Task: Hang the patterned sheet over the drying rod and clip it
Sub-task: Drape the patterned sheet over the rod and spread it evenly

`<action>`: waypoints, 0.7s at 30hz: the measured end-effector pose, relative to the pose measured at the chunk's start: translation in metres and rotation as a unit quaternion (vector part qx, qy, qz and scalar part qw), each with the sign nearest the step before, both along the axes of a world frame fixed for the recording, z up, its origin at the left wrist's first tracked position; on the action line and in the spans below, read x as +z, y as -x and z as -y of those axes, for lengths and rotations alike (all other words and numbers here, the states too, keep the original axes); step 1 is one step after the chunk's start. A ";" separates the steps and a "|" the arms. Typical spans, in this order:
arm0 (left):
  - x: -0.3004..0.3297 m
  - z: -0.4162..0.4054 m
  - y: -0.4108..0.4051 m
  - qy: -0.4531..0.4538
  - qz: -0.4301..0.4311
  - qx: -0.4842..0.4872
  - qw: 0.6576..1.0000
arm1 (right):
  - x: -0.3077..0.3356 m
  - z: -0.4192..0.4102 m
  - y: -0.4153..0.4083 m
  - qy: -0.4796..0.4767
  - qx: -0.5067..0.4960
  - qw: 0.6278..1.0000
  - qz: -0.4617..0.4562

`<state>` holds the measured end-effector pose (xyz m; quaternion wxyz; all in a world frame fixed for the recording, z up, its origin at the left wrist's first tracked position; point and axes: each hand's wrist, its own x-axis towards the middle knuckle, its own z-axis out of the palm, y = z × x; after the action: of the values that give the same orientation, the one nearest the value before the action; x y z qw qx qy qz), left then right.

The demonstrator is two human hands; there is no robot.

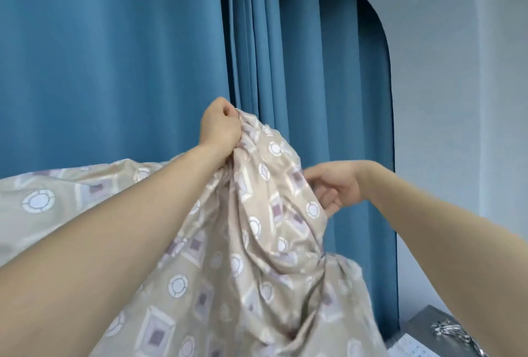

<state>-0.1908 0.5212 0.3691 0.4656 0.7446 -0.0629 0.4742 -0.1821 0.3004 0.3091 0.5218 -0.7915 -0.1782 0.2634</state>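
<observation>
Far left, part of the patterned sheet (251, 242) lies spread in a broad beige fold with white ring and purple square motifs, reaching the left edge below the blue curtain (114, 56). The person's left forearm crosses over it, rising from the lower left corner toward centre. Left hand (220, 125) is raised in front of the curtain, fingers curled into a fist, gripping a bunched peak of the sheet; the fabric hangs down from that grip in heavy folds to the bottom edge. Curtain pleats stand just behind the fist, gathered tighter at centre. Right of the bunch, the right hand (334, 185) sits lower than the left, thumb on top and fingers curled under, pinching the sheet's right-side edge; hand is slightly blurred, so exact finger contact is hard to read. Right forearm runs off to the right edge. No rod can be made out here. Behind, pale wall (457, 99) with curved opening. Bottom right corner: grey box (428, 325) with a black-and-white cord (448, 331) lying on it.
</observation>
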 end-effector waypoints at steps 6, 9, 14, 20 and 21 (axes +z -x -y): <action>-0.005 0.002 -0.001 -0.059 -0.004 -0.014 0.998 | -0.028 -0.011 0.001 -0.003 0.085 0.996 0.035; -0.005 0.000 0.000 -0.055 -0.022 -0.019 0.998 | -0.039 -0.012 0.001 -0.080 0.102 0.991 0.028; -0.008 0.003 0.008 -0.071 -0.044 -0.090 0.992 | -0.072 -0.021 0.003 -0.050 0.094 0.994 0.023; -0.009 0.001 0.016 -0.119 -0.073 -0.091 0.986 | -0.084 -0.035 0.012 -0.046 0.094 0.994 0.022; -0.010 0.000 0.019 -0.127 -0.075 -0.085 0.985 | -0.082 -0.035 0.014 -0.049 0.076 0.995 0.037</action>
<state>-0.2096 0.5207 0.3594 0.4095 0.8228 -0.1507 0.3641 -0.1963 0.3350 0.2275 0.5313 -0.7585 -0.2695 0.2643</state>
